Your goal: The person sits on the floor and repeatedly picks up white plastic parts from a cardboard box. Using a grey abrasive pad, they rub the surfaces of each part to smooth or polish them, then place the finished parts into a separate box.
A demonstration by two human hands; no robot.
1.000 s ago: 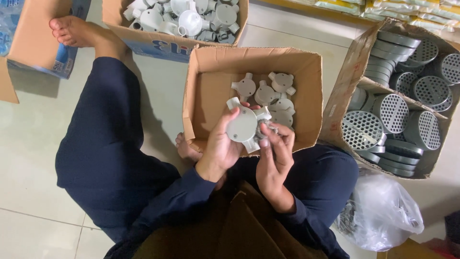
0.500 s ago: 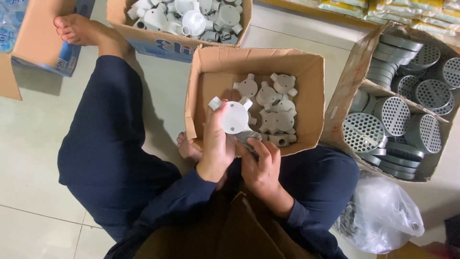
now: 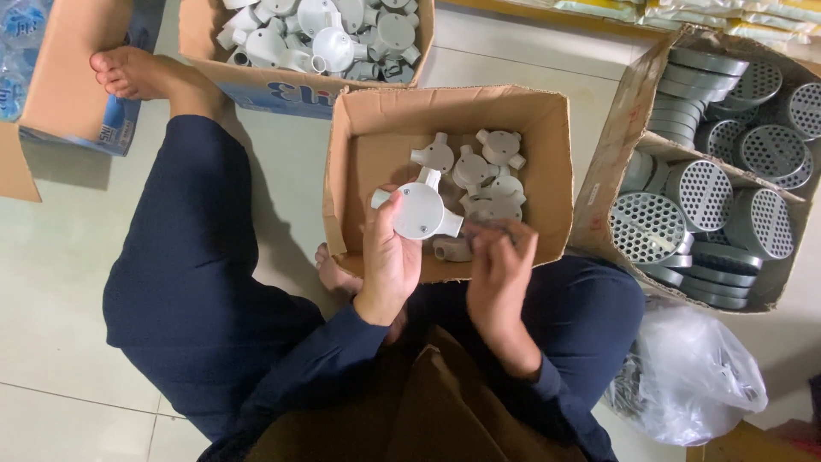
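Observation:
My left hand (image 3: 386, 261) grips a white round junction box (image 3: 417, 211) with three short outlets and holds it over the near left part of an open cardboard box (image 3: 363, 141). Several more white junction boxes (image 3: 483, 175) lie inside that box. My right hand (image 3: 500, 274) is just to the right, at the box's front edge, with its fingertips pinched on a small dark piece (image 3: 496, 229) that is too blurred to identify. The two hands are apart.
A second carton of white fittings (image 3: 321, 34) stands behind. At the right, a cardboard box (image 3: 611, 162) holds grey perforated round discs (image 3: 701, 192). A clear plastic bag (image 3: 697, 376) lies at lower right. My dark blue trouser legs and bare foot (image 3: 137, 73) stretch left.
The hands, together on the junction box a second ago, have separated. My left hand carried it slightly left and turned it; my right hand dropped to the box's front edge.

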